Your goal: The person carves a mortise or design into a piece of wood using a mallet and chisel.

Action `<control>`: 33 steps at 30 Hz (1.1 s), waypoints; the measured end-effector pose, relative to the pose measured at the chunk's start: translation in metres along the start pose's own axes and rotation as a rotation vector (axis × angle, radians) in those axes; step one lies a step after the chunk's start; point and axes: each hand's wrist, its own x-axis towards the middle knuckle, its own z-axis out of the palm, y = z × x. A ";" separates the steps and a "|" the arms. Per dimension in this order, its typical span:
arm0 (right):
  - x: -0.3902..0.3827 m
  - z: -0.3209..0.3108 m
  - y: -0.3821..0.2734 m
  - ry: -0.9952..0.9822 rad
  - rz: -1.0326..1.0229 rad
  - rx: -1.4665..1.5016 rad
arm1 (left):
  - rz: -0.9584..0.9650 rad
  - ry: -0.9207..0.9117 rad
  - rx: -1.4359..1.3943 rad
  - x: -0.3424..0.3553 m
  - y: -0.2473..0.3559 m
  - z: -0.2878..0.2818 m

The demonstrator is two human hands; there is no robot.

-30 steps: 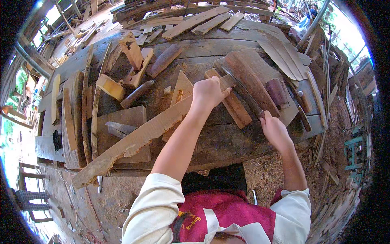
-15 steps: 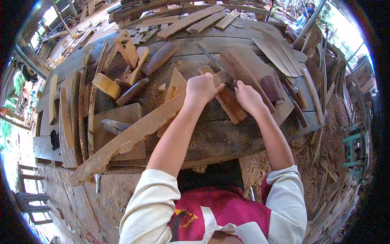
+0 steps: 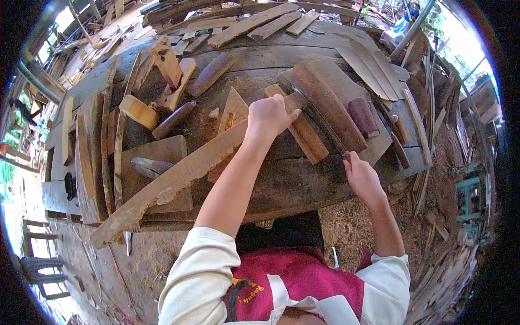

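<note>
Gripped in my left hand [image 3: 271,115] is a long, rough-edged board [image 3: 173,173], crossing a short reddish-brown wooden block [image 3: 309,140] beneath it. My right hand [image 3: 362,173] is closed on the handle of a long, thin metal saw-like tool [image 3: 323,123], whose blade slants up across the board's far end, just right of my left hand. Alongside the blade lie a thick brown wooden bar [image 3: 330,103] and a darker, short rounded block [image 3: 362,116]. A triangular light wood offcut [image 3: 233,100] is left of my left hand.
Wooden planes [image 3: 135,111], wooden cylinders [image 3: 211,73], upright-edged strips [image 3: 89,157], thin boards [image 3: 368,70] and offcuts cover the dark workbench [image 3: 260,189]. Scrap wood is piled at the right [image 3: 428,97]. A teal frame [image 3: 466,200] stands on the floor at right.
My right hand moved forward along the board's end half a second ago and is now pulled back toward me with the thin tool. My left hand stays on the board, nearly still.
</note>
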 end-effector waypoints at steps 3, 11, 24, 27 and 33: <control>0.005 -0.004 -0.001 0.006 -0.034 0.002 | -0.005 -0.007 0.006 -0.001 0.001 -0.002; 0.046 -0.014 -0.030 0.028 -0.077 -0.003 | 0.000 0.007 0.028 0.000 0.001 0.000; 0.113 0.002 -0.061 0.092 -0.172 0.063 | 0.002 0.001 0.063 0.000 0.001 0.002; 0.114 0.007 -0.057 0.101 -0.169 0.073 | -0.002 0.009 0.058 0.000 0.004 0.000; 0.093 0.001 -0.050 0.087 -0.183 0.060 | -0.009 -0.003 0.054 0.000 0.000 0.000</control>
